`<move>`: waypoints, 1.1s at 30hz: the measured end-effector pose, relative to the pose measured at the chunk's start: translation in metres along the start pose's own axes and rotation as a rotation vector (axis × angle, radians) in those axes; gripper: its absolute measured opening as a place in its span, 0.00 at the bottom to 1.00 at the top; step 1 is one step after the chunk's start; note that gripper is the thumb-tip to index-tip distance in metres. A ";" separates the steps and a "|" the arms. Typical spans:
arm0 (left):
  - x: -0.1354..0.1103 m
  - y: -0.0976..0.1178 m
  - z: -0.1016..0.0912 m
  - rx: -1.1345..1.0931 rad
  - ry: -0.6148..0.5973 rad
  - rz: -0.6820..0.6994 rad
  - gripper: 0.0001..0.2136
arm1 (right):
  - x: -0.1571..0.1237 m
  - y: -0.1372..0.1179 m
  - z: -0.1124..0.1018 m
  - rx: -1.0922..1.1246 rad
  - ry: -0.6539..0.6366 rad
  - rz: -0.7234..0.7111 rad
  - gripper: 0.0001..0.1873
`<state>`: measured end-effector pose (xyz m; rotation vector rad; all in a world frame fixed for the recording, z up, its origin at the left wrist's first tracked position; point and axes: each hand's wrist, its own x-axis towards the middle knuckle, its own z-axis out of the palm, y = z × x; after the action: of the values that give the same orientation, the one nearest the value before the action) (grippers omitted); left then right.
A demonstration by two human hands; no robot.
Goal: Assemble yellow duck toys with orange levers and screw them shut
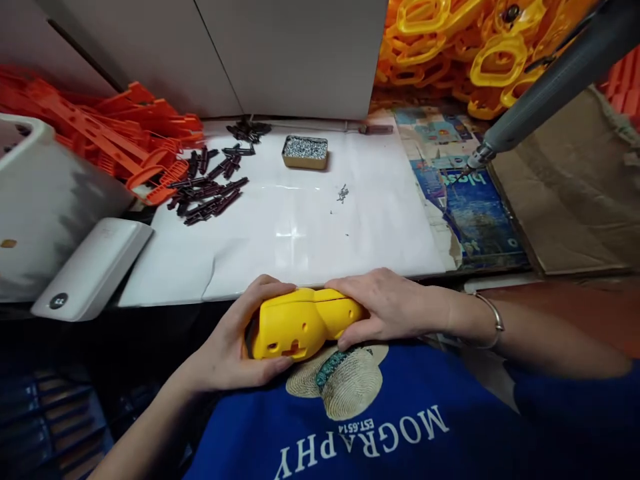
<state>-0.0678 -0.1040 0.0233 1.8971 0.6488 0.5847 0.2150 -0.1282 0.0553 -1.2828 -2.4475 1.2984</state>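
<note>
Close to my body, at the table's front edge, I hold a yellow plastic shell (295, 323) with small round holes and a cross-shaped slot. My left hand (245, 340) wraps round its left end, thumb below and fingers over the top. At the right end, my right hand (383, 307) grips it between thumb and fingers. A seam runs along the shell's upper side. Further back on the white sheet lie a few loose screws (343, 193) and a tin of screws (305, 153). A grey electric screwdriver (540, 100) hangs at the upper right, apart from both hands.
Dark plastic parts (210, 193) lie in piles at the back left, beside orange plastic pieces (145, 133). A white power bank (95, 267) and a white bin (45, 207) stand left. Yellow-orange shells (450, 53) are heaped at the back right, near cardboard (570, 200).
</note>
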 end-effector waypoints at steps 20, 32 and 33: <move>0.010 0.018 0.011 -0.116 0.168 -0.389 0.22 | 0.009 0.001 0.003 0.069 0.029 0.072 0.28; 0.078 0.027 -0.001 -0.487 0.302 -0.139 0.44 | 0.021 0.014 -0.017 1.123 0.338 -0.086 0.35; 0.080 0.028 0.007 -0.432 0.263 -0.102 0.43 | 0.025 0.016 -0.012 1.167 0.371 -0.124 0.37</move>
<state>0.0014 -0.0652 0.0551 1.3895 0.7167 0.8426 0.2145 -0.0984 0.0438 -0.8624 -1.0929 1.7708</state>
